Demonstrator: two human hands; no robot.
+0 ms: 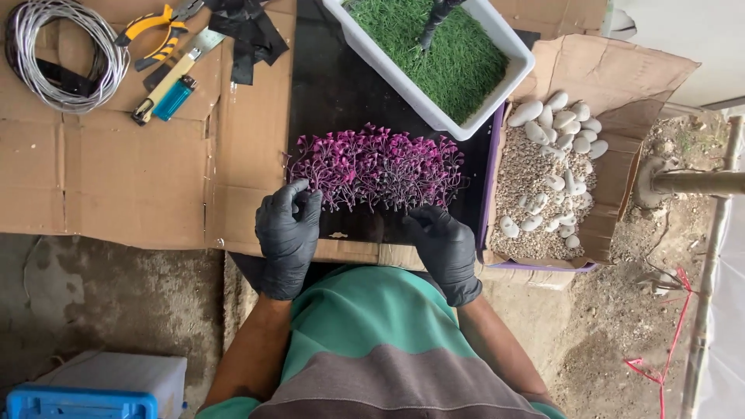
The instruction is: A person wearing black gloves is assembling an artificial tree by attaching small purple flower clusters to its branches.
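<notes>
Purple plant mat (376, 167) lying flat on the dark bench (334, 85), viewed from above. Left hand (287, 233), black-gloved, rests at the mat's near left corner, its fingers (299, 194) curled together onto the foliage edge. Right hand (444, 244), also gloved, sits at the near right edge, fingers bent against the mat; whether they pinch it cannot be told. Behind the mat: a white rectangular tray (508, 43) of green turf. To the right: an open cardboard box (613, 77) holding gravel and white pebbles (563, 124).
</notes>
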